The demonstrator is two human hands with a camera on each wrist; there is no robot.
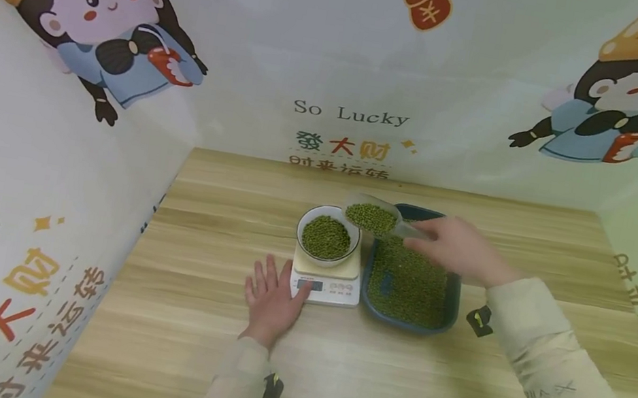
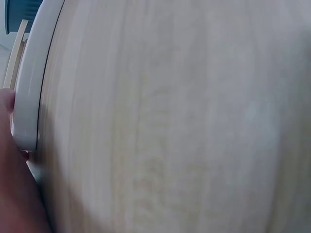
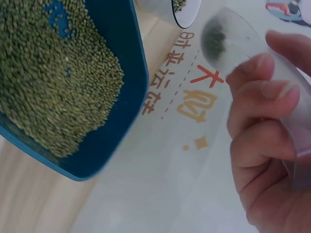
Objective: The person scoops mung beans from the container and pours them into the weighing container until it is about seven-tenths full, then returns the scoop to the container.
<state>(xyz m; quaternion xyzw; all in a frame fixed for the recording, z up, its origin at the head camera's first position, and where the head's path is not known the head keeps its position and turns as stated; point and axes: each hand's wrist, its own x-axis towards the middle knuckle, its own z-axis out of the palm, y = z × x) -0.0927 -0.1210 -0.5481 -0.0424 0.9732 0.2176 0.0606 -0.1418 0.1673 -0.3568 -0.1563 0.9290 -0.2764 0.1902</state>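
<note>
My right hand (image 1: 454, 247) grips the handle of a clear plastic scoop (image 3: 238, 36), which carries green mung beans (image 1: 370, 218). In the head view the scoop's front edge overlaps the right rim of a white bowl (image 1: 324, 259) with a dark rim. Mung beans also fill much of that bowl. It stands on a white kitchen scale (image 1: 344, 292). My left hand (image 1: 273, 306) lies at the scale's lower left corner, fingers spread and thumb touching the front by the display. In the left wrist view only part of that hand shows, against the scale's edge (image 2: 29, 97).
Right of the scale stands a blue bin (image 1: 452, 308) of mung beans, its bottom showing in one small patch. A wooden table (image 1: 218, 211) lies under everything. Printed cloth walls (image 1: 338, 71) enclose the back and sides.
</note>
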